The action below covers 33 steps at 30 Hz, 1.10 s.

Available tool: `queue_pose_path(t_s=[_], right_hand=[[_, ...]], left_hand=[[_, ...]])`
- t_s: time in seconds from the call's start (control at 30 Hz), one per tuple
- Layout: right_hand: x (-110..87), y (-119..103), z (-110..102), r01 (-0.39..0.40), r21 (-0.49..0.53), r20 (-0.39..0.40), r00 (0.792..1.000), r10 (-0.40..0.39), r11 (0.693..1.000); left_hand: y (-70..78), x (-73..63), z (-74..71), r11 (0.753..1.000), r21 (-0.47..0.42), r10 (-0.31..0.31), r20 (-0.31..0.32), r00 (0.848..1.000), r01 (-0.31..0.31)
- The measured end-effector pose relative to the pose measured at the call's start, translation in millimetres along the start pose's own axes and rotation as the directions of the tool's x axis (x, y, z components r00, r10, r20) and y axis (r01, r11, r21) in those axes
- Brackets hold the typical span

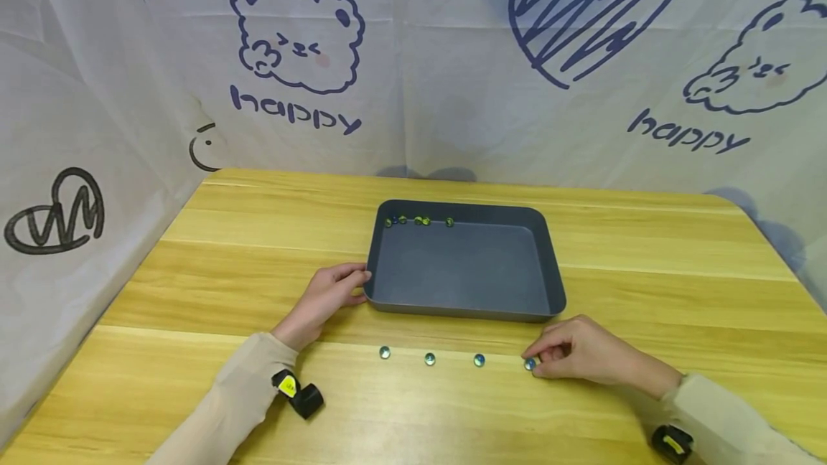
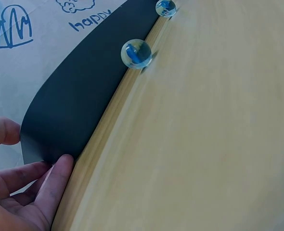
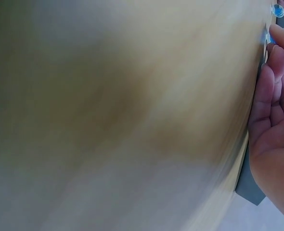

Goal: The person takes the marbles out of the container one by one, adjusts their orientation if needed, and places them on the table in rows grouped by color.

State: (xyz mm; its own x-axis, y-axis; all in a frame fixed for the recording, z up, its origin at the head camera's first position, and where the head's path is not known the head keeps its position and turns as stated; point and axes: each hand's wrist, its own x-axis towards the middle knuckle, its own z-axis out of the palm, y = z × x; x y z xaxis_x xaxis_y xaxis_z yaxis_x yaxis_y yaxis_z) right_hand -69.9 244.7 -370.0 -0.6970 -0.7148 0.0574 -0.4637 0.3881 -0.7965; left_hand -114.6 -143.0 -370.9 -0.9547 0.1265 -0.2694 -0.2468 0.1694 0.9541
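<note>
A dark grey rectangular tray (image 1: 465, 311) stands on the wooden table. My left hand (image 1: 329, 296) holds its left side near the front corner, thumb at the rim; the left wrist view shows the fingertips (image 2: 62, 163) against the outer wall. To the right, in front of the tray, my right hand (image 1: 581, 351) pinches a blue-and-clear glass marble (image 1: 530, 364) at table level. That marble is mostly hidden by fingers in the right wrist view. Left of it, three more marbles lie spaced in a row: one marble (image 1: 479, 360), a second marble (image 1: 429, 359) and a third marble (image 1: 384, 352).
Inside the tray, several marbles, among them a green-yellow marble (image 1: 449, 222), lie along the back wall toward the left. Behind the wooden table (image 1: 413, 415) hangs a white cloth (image 1: 446, 92) with drawn bears and hearts. Another cloth side (image 1: 77, 113) borders the table's left.
</note>
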Motion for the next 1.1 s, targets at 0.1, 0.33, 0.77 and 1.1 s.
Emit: queue_pose_path(t_s=[0.1, 0.33, 0.77, 1.1], right_hand=[[-0.1, 0.8, -0.1, -0.011, 0.006, 0.004, 1.0, 0.011, 1.0], [-0.1, 0.6, -0.8, -0.019, 0.01, 0.012, 1.0, 0.019, 1.0], [1.4, -2.1, -0.9, -0.097, 0.09, 0.039, 0.995, 0.094, 0.991], [2.0, -0.7, -0.8, -0.087, 0.078, 0.046, 0.995, 0.083, 0.993]], left_hand=[[-0.8, 1.3, 0.2, 1.0, -0.002, 0.001, -0.001, 1.0, -0.001], [-1.8, 2.0, 0.8, 1.0, -0.008, 0.009, 0.004, 1.0, -0.009], [-1.0, 1.1, 0.5, 1.0, -0.019, 0.008, 0.005, 1.0, -0.007], [-1.8, 1.8, 0.1, 1.0, -0.006, 0.005, 0.004, 1.0, -0.005]])
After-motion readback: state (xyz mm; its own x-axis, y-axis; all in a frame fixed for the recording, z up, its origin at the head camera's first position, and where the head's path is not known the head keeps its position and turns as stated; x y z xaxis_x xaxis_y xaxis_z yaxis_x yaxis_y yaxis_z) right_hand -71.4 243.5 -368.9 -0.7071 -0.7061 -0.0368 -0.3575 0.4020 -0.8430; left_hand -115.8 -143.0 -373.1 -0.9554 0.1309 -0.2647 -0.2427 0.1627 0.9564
